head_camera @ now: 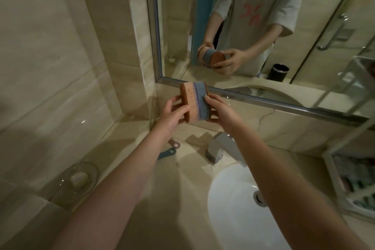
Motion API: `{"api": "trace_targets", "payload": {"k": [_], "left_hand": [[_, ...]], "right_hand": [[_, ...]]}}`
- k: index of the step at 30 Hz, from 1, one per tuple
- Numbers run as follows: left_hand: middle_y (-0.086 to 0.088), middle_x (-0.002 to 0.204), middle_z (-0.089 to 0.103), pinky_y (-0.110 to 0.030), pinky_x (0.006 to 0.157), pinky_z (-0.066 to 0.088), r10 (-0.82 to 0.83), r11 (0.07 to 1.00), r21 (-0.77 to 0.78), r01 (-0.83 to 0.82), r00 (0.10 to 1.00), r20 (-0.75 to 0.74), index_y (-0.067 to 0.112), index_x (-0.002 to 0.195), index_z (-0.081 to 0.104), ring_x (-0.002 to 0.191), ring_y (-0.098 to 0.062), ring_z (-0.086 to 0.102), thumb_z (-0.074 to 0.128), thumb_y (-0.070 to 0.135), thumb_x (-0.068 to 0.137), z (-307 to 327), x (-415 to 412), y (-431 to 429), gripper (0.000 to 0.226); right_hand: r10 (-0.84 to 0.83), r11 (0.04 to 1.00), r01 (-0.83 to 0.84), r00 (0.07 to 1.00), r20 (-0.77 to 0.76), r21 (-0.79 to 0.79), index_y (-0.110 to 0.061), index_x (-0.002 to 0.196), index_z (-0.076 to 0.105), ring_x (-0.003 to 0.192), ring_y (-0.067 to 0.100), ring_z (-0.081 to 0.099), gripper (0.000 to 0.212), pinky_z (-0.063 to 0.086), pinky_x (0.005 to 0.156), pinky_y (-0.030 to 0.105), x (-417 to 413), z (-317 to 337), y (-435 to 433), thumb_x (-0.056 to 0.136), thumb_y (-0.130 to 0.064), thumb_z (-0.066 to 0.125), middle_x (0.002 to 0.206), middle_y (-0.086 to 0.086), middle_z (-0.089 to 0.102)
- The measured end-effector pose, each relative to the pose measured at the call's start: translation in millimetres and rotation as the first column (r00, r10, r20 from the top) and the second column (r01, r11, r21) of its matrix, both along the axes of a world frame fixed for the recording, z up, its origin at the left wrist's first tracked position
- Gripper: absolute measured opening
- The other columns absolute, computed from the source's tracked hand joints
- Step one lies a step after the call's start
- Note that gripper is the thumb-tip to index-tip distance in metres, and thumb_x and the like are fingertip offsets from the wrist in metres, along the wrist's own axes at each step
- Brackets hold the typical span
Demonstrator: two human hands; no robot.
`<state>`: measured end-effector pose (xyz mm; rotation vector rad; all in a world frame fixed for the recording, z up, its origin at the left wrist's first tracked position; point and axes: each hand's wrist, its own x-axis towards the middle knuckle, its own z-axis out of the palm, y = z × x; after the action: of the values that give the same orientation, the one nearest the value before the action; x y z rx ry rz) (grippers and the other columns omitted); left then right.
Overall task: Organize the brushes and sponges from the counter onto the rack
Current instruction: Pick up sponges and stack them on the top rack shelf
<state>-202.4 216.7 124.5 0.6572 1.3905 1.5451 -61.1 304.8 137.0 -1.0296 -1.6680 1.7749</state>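
Two sponges [196,101] are pressed together as a stack, one orange-pink with a brown scrub side, one blue. Both hands hold the stack in the air above the back left corner of the counter, near the mirror's lower edge. My left hand [173,114] grips the orange side. My right hand [220,110] grips the blue side, thumb on top. Two brush handles, one pink [175,144] and one teal [167,153], lie on the counter under my left forearm; their heads are hidden. The white rack [332,170] stands at the right edge, holding greenish items.
A chrome faucet [220,149] stands behind the white sink basin [233,199]. A clear glass soap dish [78,178] sits on the counter's left. The mirror [263,26] covers the back wall and reflects a person, the sponges and a black cup [278,72].
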Motion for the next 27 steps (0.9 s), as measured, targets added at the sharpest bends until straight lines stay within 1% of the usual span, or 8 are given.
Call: {"api": "trace_targets", "payload": {"k": [4,6,8,12,16,19,22,27], "left_hand": [[0.001,0.114,0.059,-0.041,0.09,0.051,-0.098,0.99,0.101,0.101,0.995,-0.034,0.029,0.116,0.047,0.112,-0.022,0.056,0.062,0.018,0.087,27.2,28.1,5.8,0.035],[0.005,0.11,0.06,-0.031,0.079,0.052,-0.129,0.98,0.145,0.134,0.991,-0.047,0.032,0.112,0.049,0.105,-0.016,0.058,0.063,0.018,0.086,39.9,44.2,10.2,0.032],[0.007,0.106,0.06,-0.025,0.073,0.052,-0.164,0.967,0.19,0.171,0.985,-0.055,0.029,0.115,0.05,0.1,-0.012,0.059,0.062,0.018,0.087,53.2,63.0,14.7,0.032],[0.003,0.109,0.062,-0.026,0.076,0.056,-0.242,0.928,0.277,0.25,0.968,-0.063,0.018,0.127,0.048,0.1,-0.013,0.061,0.061,0.015,0.087,75.0,103.4,26.2,0.042],[0.001,0.113,0.061,-0.027,0.078,0.056,-0.302,0.886,0.346,0.31,0.95,-0.077,0.024,0.119,0.05,0.104,-0.015,0.061,0.062,0.014,0.087,94.5,145.6,35.1,0.035],[0.001,0.118,0.06,-0.031,0.083,0.055,-0.313,0.873,0.346,0.344,0.939,-0.145,0.025,0.123,0.048,0.107,-0.014,0.06,0.062,0.019,0.088,106.2,178.6,37.9,0.038],[0.001,0.119,0.061,-0.032,0.086,0.054,-0.31,0.868,0.35,0.352,0.935,-0.173,0.024,0.129,0.048,0.108,-0.014,0.059,0.061,0.025,0.088,117.2,213.1,39.3,0.043],[-0.001,0.119,0.061,-0.031,0.083,0.054,-0.274,0.871,0.37,0.323,0.945,-0.181,0.022,0.128,0.048,0.108,-0.016,0.059,0.06,0.025,0.088,138.1,283.6,43.2,0.042]], "right_hand": [[-0.101,0.992,0.104,0.994,-0.04,0.076,-0.021,0.123,0.052,0.104,0.021,0.059,0.033,0.051,0.082,0.032,37.3,34.8,-9.6,0.093,-0.035,0.055,0.11,0.003,0.06],[-0.158,0.978,0.163,0.986,-0.047,0.133,-0.023,0.122,0.053,0.107,0.021,0.059,0.033,0.051,0.087,0.036,55.6,50.9,-11.5,0.092,-0.036,0.057,0.114,0.004,0.06],[-0.208,0.958,0.215,0.977,-0.055,0.189,-0.022,0.124,0.052,0.109,0.022,0.059,0.036,0.051,0.091,0.039,75.5,66.4,-13.4,0.091,-0.037,0.057,0.117,0.005,0.059],[-0.291,0.918,0.305,0.952,-0.094,0.253,-0.021,0.123,0.051,0.108,0.02,0.059,0.034,0.051,0.09,0.038,117.5,93.3,-17.2,0.092,-0.034,0.056,0.116,0.003,0.06],[-0.358,0.875,0.379,0.926,-0.123,0.3,-0.022,0.12,0.053,0.109,0.019,0.059,0.031,0.051,0.088,0.036,160.5,114.9,-19.1,0.092,-0.034,0.057,0.114,0.0,0.061],[-0.418,0.833,0.444,0.896,-0.151,0.331,-0.02,0.119,0.054,0.109,0.018,0.058,0.032,0.051,0.091,0.037,192.3,127.2,-20.1,0.093,-0.039,0.054,0.114,0.001,0.061],[-0.464,0.801,0.502,0.865,-0.191,0.326,-0.017,0.117,0.055,0.106,0.018,0.059,0.032,0.051,0.089,0.036,222.4,137.0,-19.1,0.094,-0.039,0.052,0.11,0.001,0.062],[-0.467,0.793,0.524,0.85,-0.242,0.311,-0.013,0.116,0.055,0.105,0.02,0.06,0.031,0.051,0.087,0.037,287.7,154.4,-17.3,0.094,-0.035,0.055,0.107,0.0,0.062]]}}
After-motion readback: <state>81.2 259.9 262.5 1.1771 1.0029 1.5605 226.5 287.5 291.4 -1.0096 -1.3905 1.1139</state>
